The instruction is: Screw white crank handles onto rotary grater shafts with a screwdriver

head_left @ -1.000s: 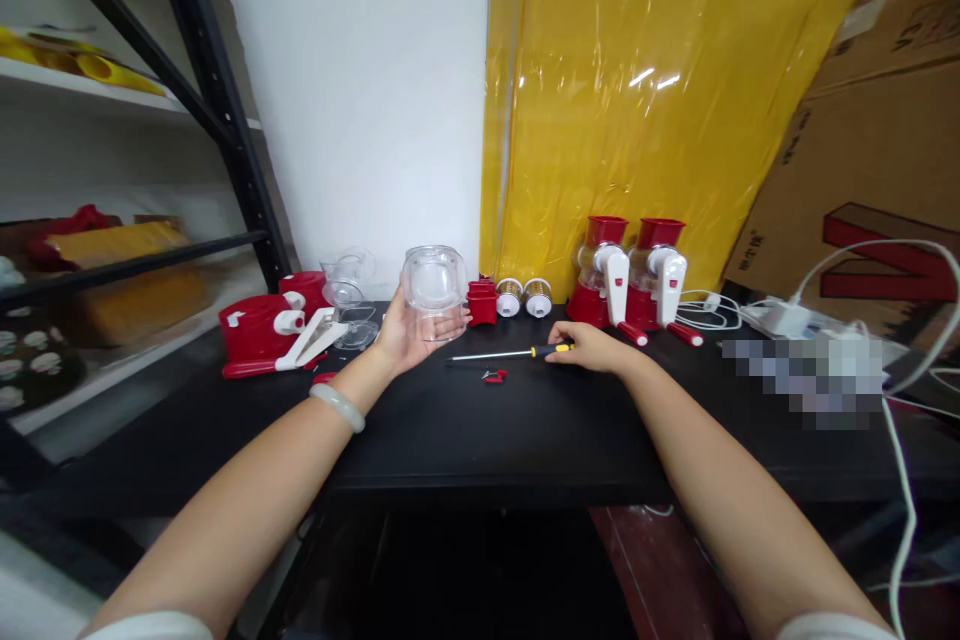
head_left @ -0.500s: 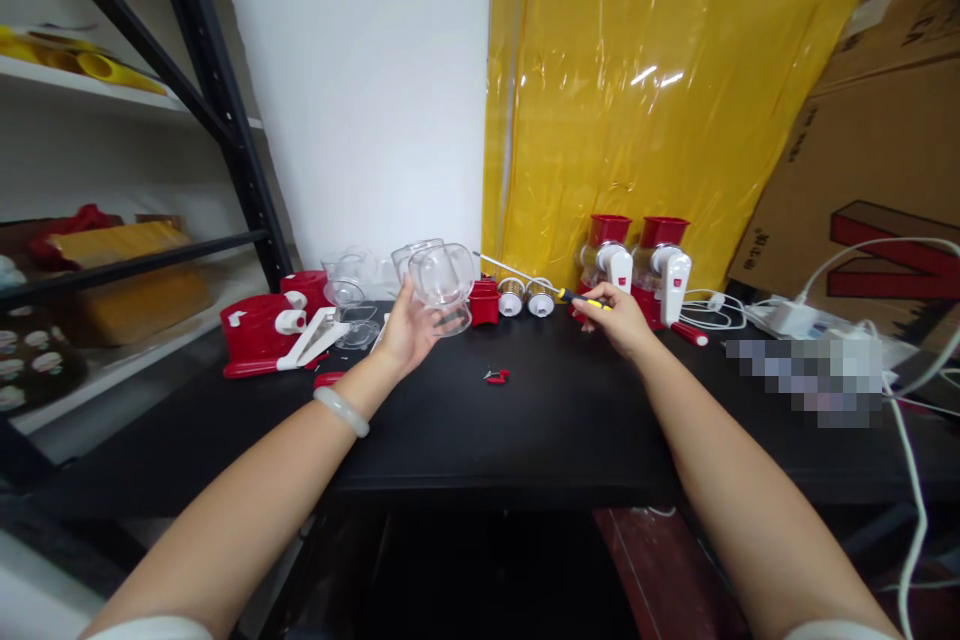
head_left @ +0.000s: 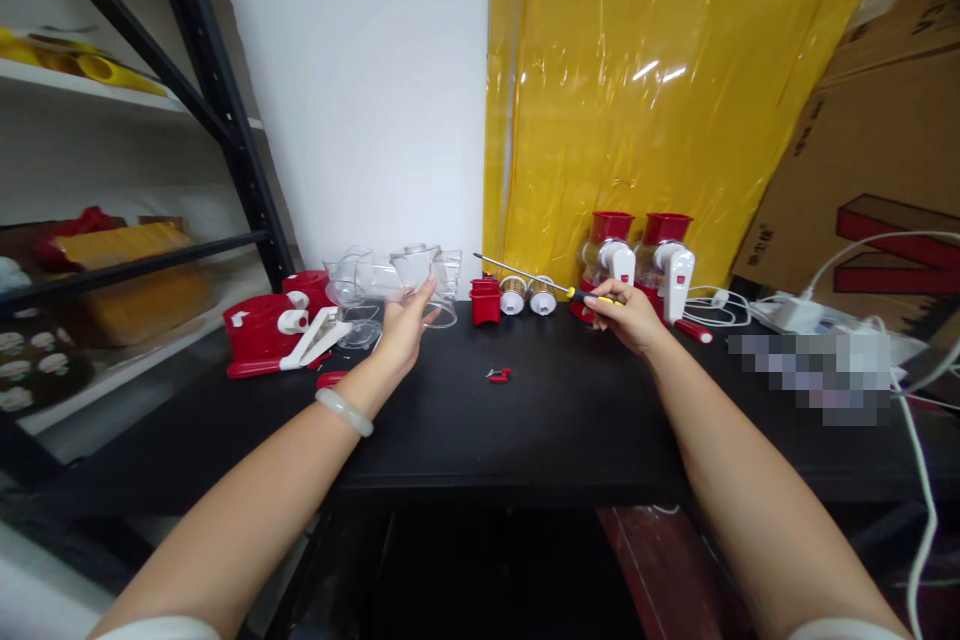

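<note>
Clear plastic housing [head_left: 417,270], just one, sat in the curled grip of my left hand [head_left: 405,322] above the worktop [head_left: 525,430], while my right grip [head_left: 622,315] pinched one screwdriver [head_left: 575,294] by its handle, shaft slanting up leftward. Two cranked machines [head_left: 616,260], two drums [head_left: 513,296] and two red bases [head_left: 259,335] shared that black surface. Behind stood a white panel [head_left: 352,70] and a yellow-wrapped one, with shelving [head_left: 247,150] to my left and printed cardboard [head_left: 862,140] to my right.

A clear plastic housing [head_left: 417,270] sits sideways left of centre; a black-and-yellow screwdriver [head_left: 546,281] slants right of it, tip upper left.
</note>
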Tool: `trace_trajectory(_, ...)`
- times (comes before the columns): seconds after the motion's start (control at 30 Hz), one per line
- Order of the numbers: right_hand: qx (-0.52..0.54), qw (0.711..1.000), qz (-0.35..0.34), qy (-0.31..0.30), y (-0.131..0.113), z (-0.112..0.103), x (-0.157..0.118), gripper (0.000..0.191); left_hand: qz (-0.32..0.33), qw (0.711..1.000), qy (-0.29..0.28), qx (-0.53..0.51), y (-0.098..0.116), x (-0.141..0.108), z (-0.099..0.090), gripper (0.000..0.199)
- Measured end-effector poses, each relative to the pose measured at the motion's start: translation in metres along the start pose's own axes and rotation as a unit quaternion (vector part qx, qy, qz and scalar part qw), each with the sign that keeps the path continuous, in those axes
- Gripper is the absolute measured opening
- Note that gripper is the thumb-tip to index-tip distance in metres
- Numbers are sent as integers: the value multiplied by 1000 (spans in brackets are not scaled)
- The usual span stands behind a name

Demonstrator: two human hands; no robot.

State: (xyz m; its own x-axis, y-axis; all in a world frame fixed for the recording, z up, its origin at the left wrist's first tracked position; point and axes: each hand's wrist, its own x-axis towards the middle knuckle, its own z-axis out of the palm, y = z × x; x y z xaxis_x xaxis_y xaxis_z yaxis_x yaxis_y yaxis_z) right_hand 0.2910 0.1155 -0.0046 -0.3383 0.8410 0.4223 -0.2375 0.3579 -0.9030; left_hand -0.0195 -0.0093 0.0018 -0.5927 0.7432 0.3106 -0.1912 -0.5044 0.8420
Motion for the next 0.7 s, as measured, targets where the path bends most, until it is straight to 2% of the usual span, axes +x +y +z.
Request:
trace_trajectory(0.2,-32,999,-1,-30,6,-4,1,41,26,1000,8,14,0,1,1,48)
trace_trajectory(0.43,-30,998,-2,-47,9,-4,2,41,30,998,56,-16,-3,2,4,50)
trace_trajectory(0.7,-30,998,-5,-59,3,0,-1,40,39,998,34,-18,-2,0,3,51)
